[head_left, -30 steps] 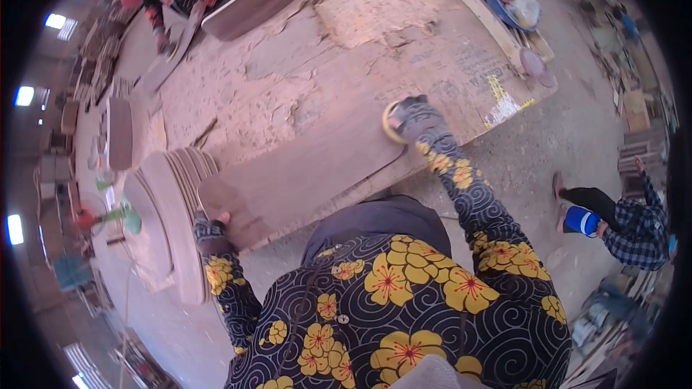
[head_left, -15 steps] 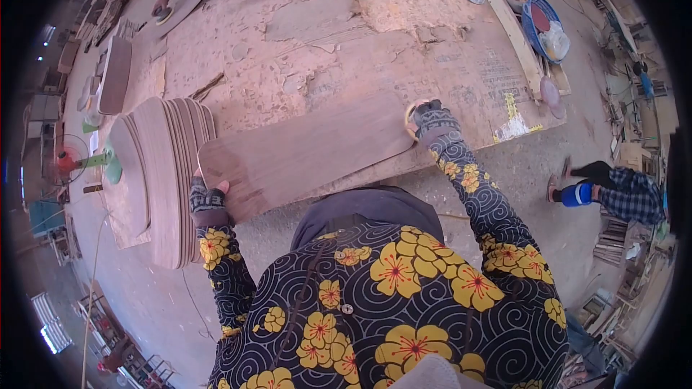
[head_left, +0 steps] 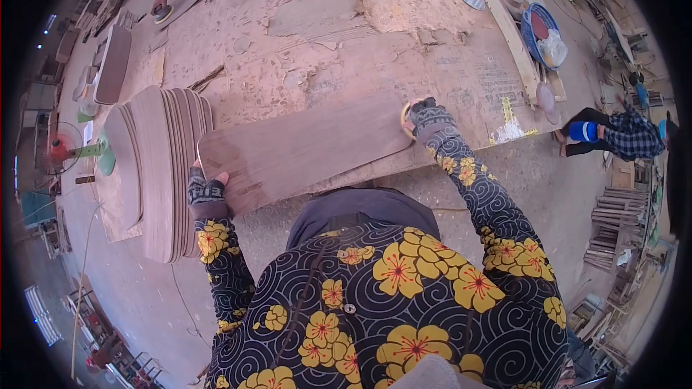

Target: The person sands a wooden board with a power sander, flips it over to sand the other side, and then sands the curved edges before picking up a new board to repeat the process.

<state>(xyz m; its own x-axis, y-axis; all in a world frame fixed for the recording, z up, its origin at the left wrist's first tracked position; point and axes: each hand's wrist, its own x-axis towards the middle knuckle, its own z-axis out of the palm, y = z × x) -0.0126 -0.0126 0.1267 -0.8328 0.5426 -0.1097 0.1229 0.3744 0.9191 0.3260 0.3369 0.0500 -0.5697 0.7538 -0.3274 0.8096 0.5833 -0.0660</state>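
Note:
A long brown wooden board (head_left: 310, 145) with rounded corners lies aslant on the worktable in front of me. My left hand (head_left: 208, 186), in a grey patterned glove with bare fingertips, grips the board's left end, thumb on top. At the opposite end my right hand (head_left: 427, 118), gloved alike, is closed around a round sanding pad (head_left: 405, 114) with a yellowish rim. The pad rests against the board's right edge; its underside is hidden. Just left of my left hand stands a tall stack of similar curved boards (head_left: 169, 173).
The worktable (head_left: 404, 50) has a torn, peeling surface. A blue basket (head_left: 532, 36) sits at its right side. Across the table, another person's hand (head_left: 160, 1) holds a round pad on a board. A fan (head_left: 65, 148) stands left; a person with a blue bucket (head_left: 582, 131) is at right.
The person with the blue bucket has moved farther up in view along the table's right side. My hands, the board and the pad hold almost the same places; the view has shifted slightly.

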